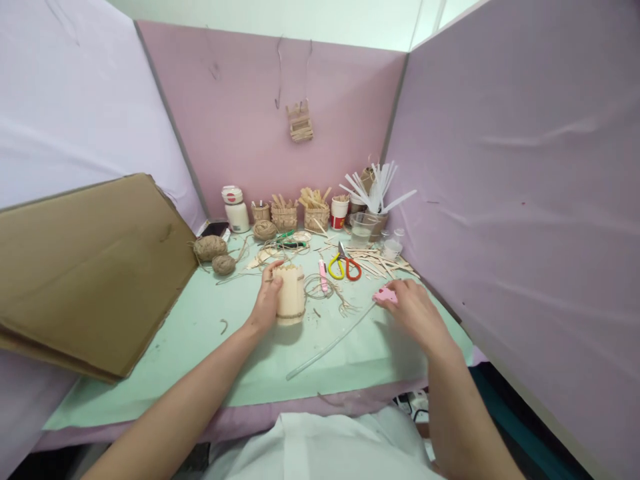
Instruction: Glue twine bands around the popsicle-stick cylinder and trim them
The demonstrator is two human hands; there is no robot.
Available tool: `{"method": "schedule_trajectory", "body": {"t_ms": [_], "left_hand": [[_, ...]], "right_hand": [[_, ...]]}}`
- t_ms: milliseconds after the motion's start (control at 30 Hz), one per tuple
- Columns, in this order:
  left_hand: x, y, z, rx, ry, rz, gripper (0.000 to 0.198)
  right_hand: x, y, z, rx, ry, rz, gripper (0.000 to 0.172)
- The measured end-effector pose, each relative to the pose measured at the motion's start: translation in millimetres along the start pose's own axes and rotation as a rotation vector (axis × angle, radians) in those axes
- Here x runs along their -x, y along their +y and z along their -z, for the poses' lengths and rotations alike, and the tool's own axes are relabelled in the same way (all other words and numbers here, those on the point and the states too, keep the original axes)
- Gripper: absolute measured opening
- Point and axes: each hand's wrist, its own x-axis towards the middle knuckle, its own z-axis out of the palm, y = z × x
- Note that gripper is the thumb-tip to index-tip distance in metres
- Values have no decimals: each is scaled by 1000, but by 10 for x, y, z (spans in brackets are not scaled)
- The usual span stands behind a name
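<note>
My left hand is closed around the left side of a small cylindrical holder made of pale craft sticks. Bands of twine circle it near the top and the bottom, and it stands upright. On the right, my right hand grips a pink glue gun, mostly covered by the fingers. A long clear glue stick trails from it toward the table's front. Between the hands lie a pink utility knife, loose twine, and scissors with yellow and red handles.
Twine balls sit at the left beside a leaning cardboard sheet. Along the back stand a white glue bottle, stick-filled baskets and a clear cup. Loose wooden sticks lie at right, near the purple side wall.
</note>
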Motion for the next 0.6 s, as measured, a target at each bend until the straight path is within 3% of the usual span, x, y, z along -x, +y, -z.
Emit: {"method": "schedule_trajectory", "body": {"t_ms": [100, 233, 467, 600], "left_hand": [[-15, -7, -6, 20, 19, -24, 59], [-31, -23, 10, 38, 43, -18, 59], [-67, -36, 44, 128, 49, 47, 59], [-80, -34, 40, 182, 45, 71, 61]], "right_hand": [[-25, 308, -132, 221, -146, -81, 32], [-44, 347, -242, 279, -233, -136, 30], [-103, 281, -241, 221, -212, -140, 25], [-144, 319, -203, 69, -195, -122, 32]]}}
